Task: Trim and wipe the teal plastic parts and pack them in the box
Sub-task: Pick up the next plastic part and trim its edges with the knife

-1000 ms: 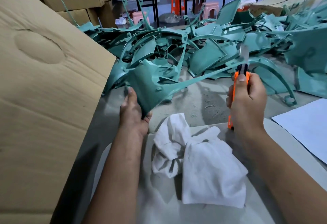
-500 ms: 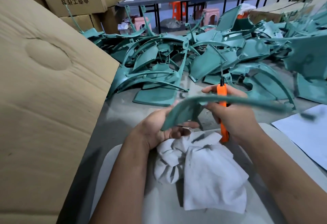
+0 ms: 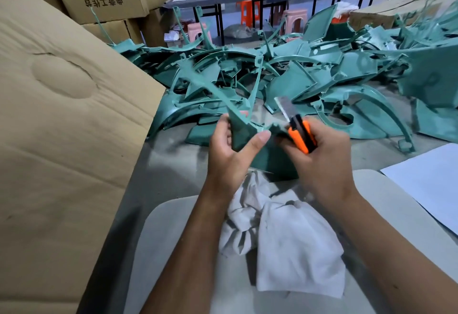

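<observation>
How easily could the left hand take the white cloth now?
Probably not at once: the left hand grips a teal part. The cloth lies uncovered just below, so it must first let go.

Soft, even indoor light fills the scene, fairly bright and without glare. Faint shadows lie under the forearms and beside the cardboard flap (image 3: 74,127) at left. Wide-angle distortion bends the edges. The far parts pile (image 3: 322,73) looks slightly smeared by motion blur.
</observation>
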Demonstrator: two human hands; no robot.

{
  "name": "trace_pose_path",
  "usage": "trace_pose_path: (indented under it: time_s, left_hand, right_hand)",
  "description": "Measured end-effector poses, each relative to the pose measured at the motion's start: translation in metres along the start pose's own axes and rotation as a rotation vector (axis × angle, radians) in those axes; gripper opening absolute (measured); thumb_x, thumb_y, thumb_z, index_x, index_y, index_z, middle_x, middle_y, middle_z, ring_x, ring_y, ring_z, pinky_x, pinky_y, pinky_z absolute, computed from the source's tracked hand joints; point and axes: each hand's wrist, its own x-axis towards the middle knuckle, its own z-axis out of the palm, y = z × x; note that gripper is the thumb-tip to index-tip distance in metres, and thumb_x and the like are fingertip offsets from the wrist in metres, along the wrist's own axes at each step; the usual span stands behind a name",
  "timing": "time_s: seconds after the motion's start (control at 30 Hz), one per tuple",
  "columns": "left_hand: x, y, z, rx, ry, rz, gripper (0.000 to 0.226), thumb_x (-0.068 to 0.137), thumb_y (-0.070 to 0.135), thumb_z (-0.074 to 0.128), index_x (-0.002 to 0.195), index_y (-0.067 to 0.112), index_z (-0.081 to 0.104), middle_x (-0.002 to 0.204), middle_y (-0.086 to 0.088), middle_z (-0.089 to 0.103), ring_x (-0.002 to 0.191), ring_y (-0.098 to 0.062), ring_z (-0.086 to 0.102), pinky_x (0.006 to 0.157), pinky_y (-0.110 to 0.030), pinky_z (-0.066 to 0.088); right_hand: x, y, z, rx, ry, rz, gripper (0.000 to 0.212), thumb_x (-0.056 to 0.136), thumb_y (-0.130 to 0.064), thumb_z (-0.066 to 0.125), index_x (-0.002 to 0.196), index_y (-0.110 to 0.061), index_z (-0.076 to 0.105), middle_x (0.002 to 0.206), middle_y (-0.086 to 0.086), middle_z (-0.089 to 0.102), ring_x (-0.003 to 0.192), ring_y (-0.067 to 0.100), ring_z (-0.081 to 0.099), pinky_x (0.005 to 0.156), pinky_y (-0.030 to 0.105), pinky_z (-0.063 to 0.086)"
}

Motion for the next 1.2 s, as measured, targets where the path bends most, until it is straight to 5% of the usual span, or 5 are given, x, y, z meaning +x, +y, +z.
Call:
trace_pose_path:
  time_s: [0.13,0.3,0.43,0.87,1.2]
  left_hand:
    - [0.004,0.004,0.0,-0.174,0.316,-0.134,0.03,0.072,0.041,0.086,0.091,0.022,0.072,0.089,0.004,0.078,0.084,-0.012,0.074,0.072,-0.022,0.057]
    - [0.015,-0.002,-0.012,-0.339,0.671,-0.233,0.019,0.076,0.021,0.076,0.08,0.01,0.06,0.077,-0.001,0.07,0.078,-0.021,0.067,0.073,-0.037,0.053]
    - [0.018,-0.004,-0.013,-0.183,0.712,-0.112,0.022,0.094,-0.001,0.053,0.082,0.015,0.045,0.097,-0.008,0.075,0.094,-0.013,0.07,0.094,-0.028,0.052]
    - [0.017,-0.012,-0.012,0.135,0.8,0.034,0.019,0.101,-0.002,0.047,0.09,0.012,0.04,0.115,-0.019,0.071,0.112,-0.025,0.067,0.097,-0.03,0.05]
    - [0.012,-0.013,-0.002,0.272,0.929,0.06,0.02,0.098,0.005,0.058,0.086,0.007,0.042,0.076,-0.005,0.062,0.062,0.003,0.057,0.062,-0.009,0.039]
  right_hand:
    - [-0.002,-0.008,0.004,0.072,-0.065,0.027,0.033,0.084,-0.037,0.084,0.093,-0.01,0.068,0.072,-0.011,0.056,0.065,0.017,0.053,0.061,0.03,0.045]
    - [-0.002,-0.007,0.004,-0.092,-0.017,0.157,0.048,0.095,-0.064,0.054,0.078,-0.019,0.056,0.065,0.004,0.06,0.06,0.027,0.058,0.055,0.045,0.046]
    - [-0.004,-0.003,0.004,-0.361,-0.175,0.19,0.048,0.107,-0.056,0.035,0.072,-0.026,0.047,0.06,-0.008,0.051,0.057,0.012,0.049,0.05,0.031,0.024]
    - [-0.012,-0.008,0.013,-0.319,-0.309,0.143,0.022,0.101,-0.048,0.057,0.099,-0.029,0.069,0.078,-0.004,0.071,0.075,0.022,0.064,0.067,0.04,0.053]
    - [-0.013,-0.004,0.015,-0.576,-0.175,0.149,0.026,0.101,-0.053,0.057,0.097,-0.028,0.065,0.073,-0.002,0.067,0.066,0.026,0.058,0.057,0.033,0.039]
